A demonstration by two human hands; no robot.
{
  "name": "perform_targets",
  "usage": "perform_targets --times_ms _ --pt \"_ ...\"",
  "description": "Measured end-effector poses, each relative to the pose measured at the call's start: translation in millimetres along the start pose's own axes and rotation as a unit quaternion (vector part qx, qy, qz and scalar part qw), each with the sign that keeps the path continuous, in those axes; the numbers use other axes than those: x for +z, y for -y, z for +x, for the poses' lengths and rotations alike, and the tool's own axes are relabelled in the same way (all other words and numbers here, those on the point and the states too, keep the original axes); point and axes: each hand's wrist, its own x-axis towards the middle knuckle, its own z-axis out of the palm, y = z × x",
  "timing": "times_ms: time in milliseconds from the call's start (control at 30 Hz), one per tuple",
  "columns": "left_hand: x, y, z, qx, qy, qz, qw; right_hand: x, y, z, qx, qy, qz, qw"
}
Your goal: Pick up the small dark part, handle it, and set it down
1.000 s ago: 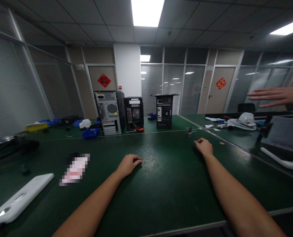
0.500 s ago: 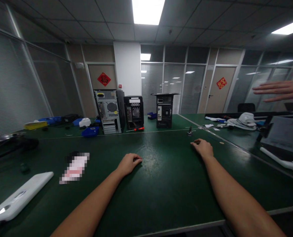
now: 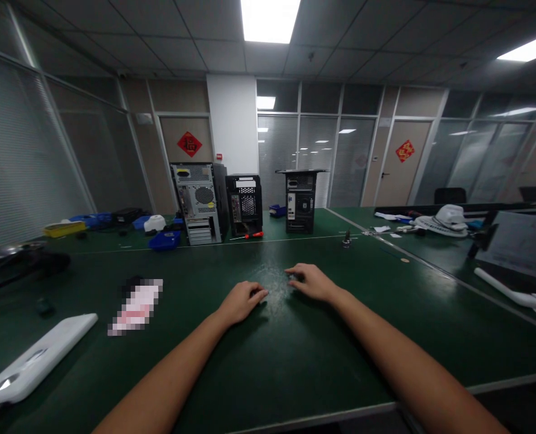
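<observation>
Both hands are over the middle of the green table [image 3: 250,374], a short gap between them. My left hand [image 3: 242,301] is low over the surface with its fingers curled and pressed together; whatever they may hold is hidden. My right hand [image 3: 312,282] points left toward it, thumb and forefinger apart, with nothing visible between them. Beyond the right hand stands a small dark metal piece [image 3: 346,242] with a narrow top. A small tan disc [image 3: 405,260] lies farther right.
Three computer cases stand at the back: a grey one [image 3: 200,202], a black one [image 3: 245,208] and another black one [image 3: 300,205]. A red-handled screwdriver [image 3: 254,235] lies before them. Blue trays [image 3: 165,240] and a white slab [image 3: 42,355] are left; a monitor [image 3: 521,247] is right.
My right hand has swung left from near the dark metal piece to beside my left hand, and its fingers show apart. My left hand shifted slightly right. Another person's hand has left the right side.
</observation>
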Motion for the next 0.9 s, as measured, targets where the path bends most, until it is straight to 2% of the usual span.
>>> perform_targets --times_ms 100,200,400,567,700,900 --pt "2.4 -4.1 -0.8 0.027 0.000 0.009 1.000 21.5 37.2 5.3 -0.052 0.027 0.020 0.998" --pt "5.1 -6.0 0.1 0.050 -0.002 0.010 0.999 32.1 52.1 5.0 -0.077 0.028 0.018 0.996" --pt "7.5 -3.0 2.4 0.047 -0.013 0.029 0.998 32.5 41.2 4.9 -0.079 0.017 0.006 0.997" --pt "7.9 3.3 2.9 0.038 -0.002 0.058 0.998 30.8 31.1 6.8 -0.001 -0.039 0.060 0.997" --pt "8.8 4.9 2.1 0.064 0.013 0.037 0.997 31.6 37.0 6.1 -0.013 -0.001 0.145 0.989" --pt "8.9 8.0 2.9 0.070 0.012 0.005 0.997 33.5 42.9 4.4 -0.019 0.050 0.195 0.979"
